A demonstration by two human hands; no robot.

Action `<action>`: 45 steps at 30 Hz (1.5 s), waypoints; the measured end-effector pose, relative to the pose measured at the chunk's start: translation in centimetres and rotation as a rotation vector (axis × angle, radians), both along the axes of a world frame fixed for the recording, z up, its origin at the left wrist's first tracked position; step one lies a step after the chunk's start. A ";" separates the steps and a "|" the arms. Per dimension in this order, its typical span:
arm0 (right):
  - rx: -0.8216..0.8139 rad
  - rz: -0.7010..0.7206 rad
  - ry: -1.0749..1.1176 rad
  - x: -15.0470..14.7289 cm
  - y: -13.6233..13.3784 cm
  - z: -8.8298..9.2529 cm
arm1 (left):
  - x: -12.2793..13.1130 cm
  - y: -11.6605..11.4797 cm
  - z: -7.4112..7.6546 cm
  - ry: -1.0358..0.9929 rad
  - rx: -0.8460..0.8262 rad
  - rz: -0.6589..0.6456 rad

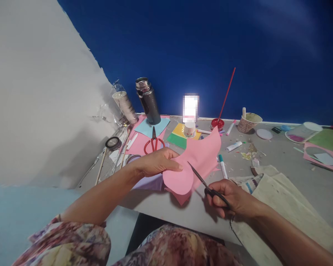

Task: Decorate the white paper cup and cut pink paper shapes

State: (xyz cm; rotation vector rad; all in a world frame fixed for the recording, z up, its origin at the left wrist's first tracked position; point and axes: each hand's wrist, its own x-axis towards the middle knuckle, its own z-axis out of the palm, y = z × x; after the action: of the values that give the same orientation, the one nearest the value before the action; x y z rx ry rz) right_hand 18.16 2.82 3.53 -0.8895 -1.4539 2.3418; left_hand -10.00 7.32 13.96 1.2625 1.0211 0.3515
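Observation:
Pink paper (202,151) is pinched between the thumb and fingers of my left hand (162,162), above the table's front edge. Its near part has a rounded, curved outline, and a pointed corner hangs below. My right hand (224,197) grips black-handled scissors (201,177), with the fingers around the handles. The blades point up and left, their tips at the paper beside the rounded part. Whether the blades are parted I cannot tell. Behind my left hand, red-handled scissors (154,142) lie on light blue paper (163,125).
A dark flask (149,101) stands at the back left near stacked paper cups (124,105). Black tape (113,142) lies at the left. A patterned cup (248,123), a marker (222,166) and a beige cloth (285,207) are on the right. A bright, blurred screen (190,107) leans at the back.

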 end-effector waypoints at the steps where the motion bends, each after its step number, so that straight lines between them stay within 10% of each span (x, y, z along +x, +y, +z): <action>1: -0.004 0.000 0.001 0.0 0.0 0.0 | 0.0 0.0 0.0 -0.002 -0.002 -0.001; 45: 0.080 0.074 -0.065 0.1 -0.2 0.9 | 0.0 -0.2 0.2 0.054 -0.063 -0.095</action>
State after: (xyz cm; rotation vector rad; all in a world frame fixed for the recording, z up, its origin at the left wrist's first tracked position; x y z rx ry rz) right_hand 18.28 2.62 4.42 -0.9135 -1.6204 2.3080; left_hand -9.99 7.12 14.14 1.2644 1.0067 0.2115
